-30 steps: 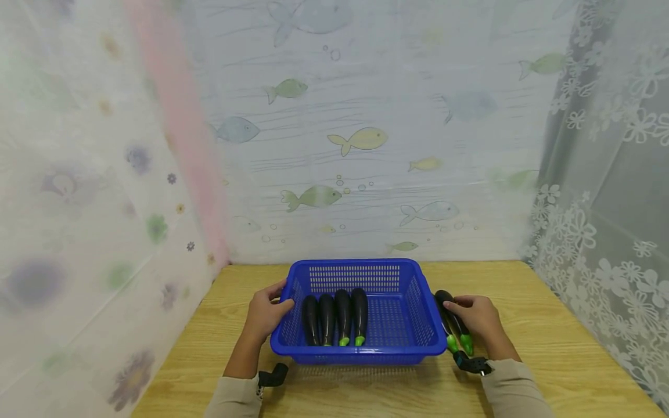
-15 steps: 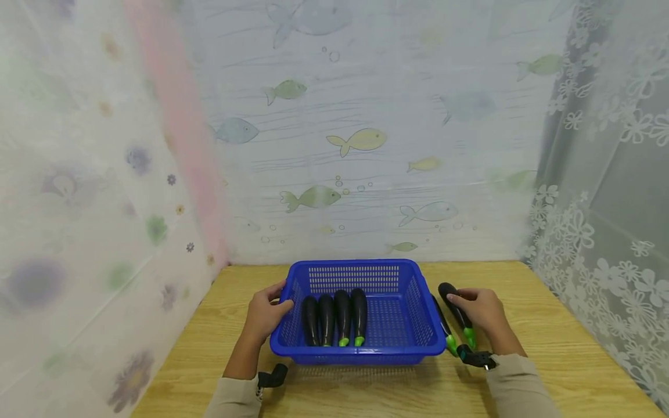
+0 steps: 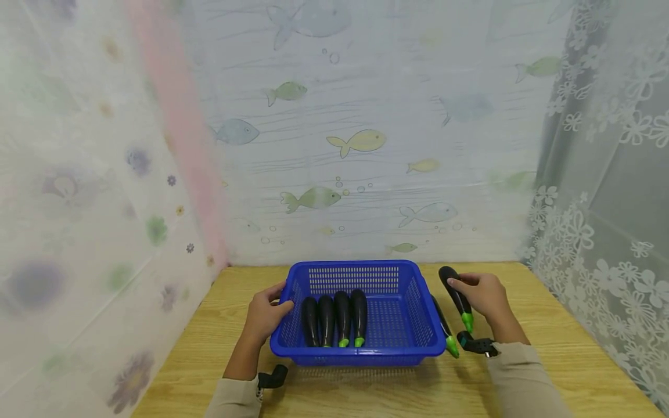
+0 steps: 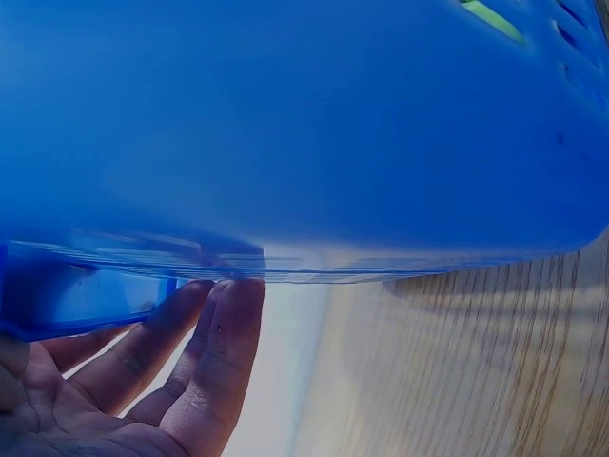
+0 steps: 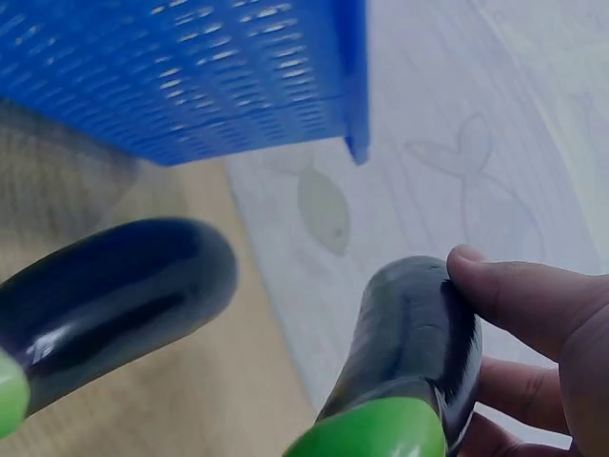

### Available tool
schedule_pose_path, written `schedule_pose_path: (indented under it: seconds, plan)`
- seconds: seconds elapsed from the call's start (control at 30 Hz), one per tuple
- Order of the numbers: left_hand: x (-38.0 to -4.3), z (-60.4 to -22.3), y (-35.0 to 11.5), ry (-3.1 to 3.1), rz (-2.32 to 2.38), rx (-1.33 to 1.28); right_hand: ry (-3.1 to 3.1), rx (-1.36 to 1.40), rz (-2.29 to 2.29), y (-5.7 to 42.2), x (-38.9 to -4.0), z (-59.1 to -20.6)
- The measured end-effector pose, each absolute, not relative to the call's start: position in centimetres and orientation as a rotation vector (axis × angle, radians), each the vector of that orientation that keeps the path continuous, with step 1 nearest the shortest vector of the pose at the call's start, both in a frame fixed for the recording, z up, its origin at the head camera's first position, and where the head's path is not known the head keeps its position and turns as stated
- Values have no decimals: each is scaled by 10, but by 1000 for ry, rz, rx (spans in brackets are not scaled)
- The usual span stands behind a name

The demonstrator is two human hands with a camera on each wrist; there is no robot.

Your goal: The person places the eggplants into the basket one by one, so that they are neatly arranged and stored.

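Note:
A blue perforated plastic basket (image 3: pixel 360 351) stands on the table with several dark eggplants (image 3: pixel 342 316) lying side by side in its left half, green stem ends toward me. My left hand (image 3: pixel 265 312) grips the basket's left rim, thumb over the top; in the left wrist view its fingers (image 4: pixel 224 371) reach up against the outer wall. My right hand (image 3: pixel 483 296) pinches one eggplant (image 3: pixel 456 293) between thumb and fingers, to the right of the basket. In the right wrist view this eggplant (image 5: pixel 409 333) is raised, its green cap near the camera. Another eggplant (image 5: pixel 124 295) lies on the table beside the basket.
The wooden table (image 3: pixel 366 389) runs back to a fish-patterned curtain (image 3: pixel 366 174). A flowered sheet (image 3: pixel 104 232) hangs on the left and a lace curtain (image 3: pixel 601 261) on the right. Black camera mounts (image 3: pixel 475 343) sit at both wrists.
My right hand has lifted one eggplant up and away from the one beside it, slightly rightward and farther back. The left hand and basket have stayed in place.

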State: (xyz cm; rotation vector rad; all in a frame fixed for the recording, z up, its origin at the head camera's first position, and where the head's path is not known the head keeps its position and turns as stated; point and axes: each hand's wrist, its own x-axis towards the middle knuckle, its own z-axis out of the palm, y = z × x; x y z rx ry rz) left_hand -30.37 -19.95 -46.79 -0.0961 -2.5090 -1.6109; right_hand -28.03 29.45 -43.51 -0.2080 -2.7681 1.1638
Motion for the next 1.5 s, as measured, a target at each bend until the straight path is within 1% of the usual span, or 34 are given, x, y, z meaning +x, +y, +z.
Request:
schedule_pose_path:
  seconds: [0.4, 0.9, 1.27, 1.5]
  plan:
    - [-305, -469, -200, -2498, -1613, -105, -2736, -177, 1205, 283, -285, -410]
    - [-304, -469, -200, -2482, -1628, -120, -2583, -152, 1535, 247, -296, -389]
    - [-304, -467, -199, -2487, -1628, -125, -2609, -121, 1534, 214, -307, -385]
    - [-302, -465, -200, -2498, -1631, -132, -2686, -114, 1417, 191, -314, -393]
